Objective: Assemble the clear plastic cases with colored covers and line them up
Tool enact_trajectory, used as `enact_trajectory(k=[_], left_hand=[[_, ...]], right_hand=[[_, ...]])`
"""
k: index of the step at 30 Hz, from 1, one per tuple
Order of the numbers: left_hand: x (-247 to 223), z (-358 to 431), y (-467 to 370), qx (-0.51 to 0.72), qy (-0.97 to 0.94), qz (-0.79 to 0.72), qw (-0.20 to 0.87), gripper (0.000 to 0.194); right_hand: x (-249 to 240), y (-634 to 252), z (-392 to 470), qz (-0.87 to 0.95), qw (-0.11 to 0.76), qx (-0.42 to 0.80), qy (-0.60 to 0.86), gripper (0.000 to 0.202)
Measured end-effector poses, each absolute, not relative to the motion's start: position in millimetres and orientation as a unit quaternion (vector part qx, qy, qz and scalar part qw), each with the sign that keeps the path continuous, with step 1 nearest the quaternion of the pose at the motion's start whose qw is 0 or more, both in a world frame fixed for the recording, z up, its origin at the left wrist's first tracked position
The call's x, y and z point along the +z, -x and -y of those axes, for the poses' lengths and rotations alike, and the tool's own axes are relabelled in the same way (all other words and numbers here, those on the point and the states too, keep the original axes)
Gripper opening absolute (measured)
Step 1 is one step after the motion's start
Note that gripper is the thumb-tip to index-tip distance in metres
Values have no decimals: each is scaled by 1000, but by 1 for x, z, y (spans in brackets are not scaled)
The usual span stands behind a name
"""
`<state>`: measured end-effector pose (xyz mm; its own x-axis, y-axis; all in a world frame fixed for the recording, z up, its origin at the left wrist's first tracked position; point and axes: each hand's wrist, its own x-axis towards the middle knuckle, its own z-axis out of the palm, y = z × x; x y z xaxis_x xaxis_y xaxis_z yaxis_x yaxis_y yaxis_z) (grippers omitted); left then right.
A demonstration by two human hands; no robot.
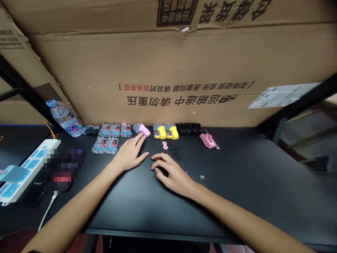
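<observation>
My left hand reaches forward with its fingers stretched and its thumb apart. Its fingertips touch a small pink pistol-shaped plastic piece, which lies against a clear plastic piece. My right hand rests on the black table, fingers loosely bent and apart, with nothing visible in it. Ahead of it lie pink rings and several black rings. Beyond these are two clear pieces with yellow pistol-shaped parts. Several clear pieces with red and blue insides stand in rows left of my left hand.
Black plastic parts line the back, with a pink part on a screwdriver-like tool to their right. A small white bit lies nearby. At left are a water bottle and a power strip. Cardboard walls the back.
</observation>
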<state>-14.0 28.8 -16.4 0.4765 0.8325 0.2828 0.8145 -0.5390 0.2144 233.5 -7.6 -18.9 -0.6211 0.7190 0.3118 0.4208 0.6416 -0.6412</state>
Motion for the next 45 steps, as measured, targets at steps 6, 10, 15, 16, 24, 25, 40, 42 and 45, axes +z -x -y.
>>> enact_trajectory(k=[6, 10, 15, 16, 24, 25, 40, 42, 45], left_hand=[[-18, -29, 14, 211, -844, -494, -6, 57], [-18, -30, 13, 182, -845, -503, -29, 55], [-20, -31, 13, 153, -848, -506, -45, 60], [-21, -31, 12, 148, -848, -507, -45, 61], [-17, -27, 10, 153, -837, -520, -69, 61], [-16, -27, 11, 154, -830, -530, -77, 62], [21, -10, 32, 158, -805, -563, -103, 34], [22, -11, 35, 163, -795, -574, -110, 33], [17, -14, 41, 150, -794, -583, -91, 35]], right_hand=[[-19, -234, 8, 868, 273, 257, 327, 20], [-19, -233, 8, 868, 275, 257, 325, 21], [-20, -234, 7, 866, 273, 264, 325, 21], [-20, -235, 7, 866, 271, 266, 325, 21], [-21, -236, 6, 866, 264, 273, 326, 23], [-21, -236, 6, 865, 264, 273, 328, 22], [-15, -239, 7, 868, 251, 282, 324, 19], [-14, -239, 7, 866, 252, 285, 325, 19], [-13, -240, 6, 864, 250, 291, 325, 18]])
